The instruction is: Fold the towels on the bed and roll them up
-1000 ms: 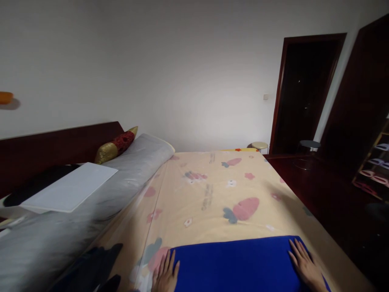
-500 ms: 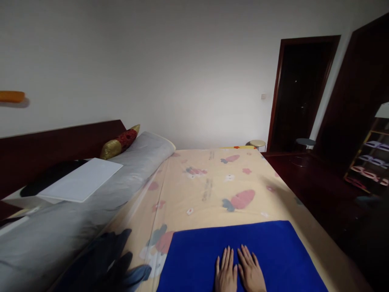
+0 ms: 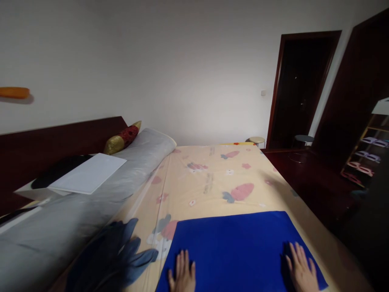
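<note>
Plain, pale wall across the background. In front, a broad peach bedsheet printed with pink carrots, small flowers and lettering, with a faint crease running lengthwise. Dark brown wooden door in a reddish-brown frame, beyond the bed to the right. Long, dark red-brown wooden headboard along the left. Beside it, a long, grey, padded roll of bedding, pale-edged at the far end. Far right, a slatted rack with rows of lilac and pink slippers.

Near the bottom of the view, a bright blue, four-cornered, smooth cloth, spread flat on the bedsheet. Just left of it, a rumpled heap of dark blue fabric. On the grey bedding, a thin, white, rectangular panel; farther along, a red-and-gold cushion against the headboard. Near the door, a dark round stool and a cream round stool.

Over the cloth's left part, the left hand; near its right edge, the right hand, well apart. Both palm-down, flat, fingers extended, gripping nothing. Impossible to tell whether pressed down or just above. Smallest, a pale square switch on the wall.
</note>
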The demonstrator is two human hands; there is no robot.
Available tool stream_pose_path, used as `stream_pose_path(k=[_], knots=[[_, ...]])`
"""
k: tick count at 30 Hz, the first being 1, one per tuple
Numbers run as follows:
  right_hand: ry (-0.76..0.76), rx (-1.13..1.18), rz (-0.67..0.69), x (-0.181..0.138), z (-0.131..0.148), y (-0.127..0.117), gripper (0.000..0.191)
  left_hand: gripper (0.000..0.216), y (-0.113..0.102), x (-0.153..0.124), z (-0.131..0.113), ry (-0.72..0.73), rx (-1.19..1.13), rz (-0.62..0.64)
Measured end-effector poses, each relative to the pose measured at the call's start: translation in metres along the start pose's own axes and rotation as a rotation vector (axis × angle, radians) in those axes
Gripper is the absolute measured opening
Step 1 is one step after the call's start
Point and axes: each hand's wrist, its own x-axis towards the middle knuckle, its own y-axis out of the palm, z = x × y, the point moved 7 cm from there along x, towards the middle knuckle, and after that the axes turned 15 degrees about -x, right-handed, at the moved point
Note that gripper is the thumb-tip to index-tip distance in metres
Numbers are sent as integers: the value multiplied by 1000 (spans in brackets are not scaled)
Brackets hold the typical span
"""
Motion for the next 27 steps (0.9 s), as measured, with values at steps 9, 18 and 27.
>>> stream_pose_path(k=[9, 18, 27], knots=[[-543, 212, 376, -51, 227, -13, 55, 60, 66, -55, -181, 594, -298, 73], [-529, 135, 318, -54, 217, -13, 58, 61, 53, -55, -176, 565, -352, 174], [-144, -66, 226, -11, 49, -2, 63, 57, 12, -22, -41, 95, -183, 159]])
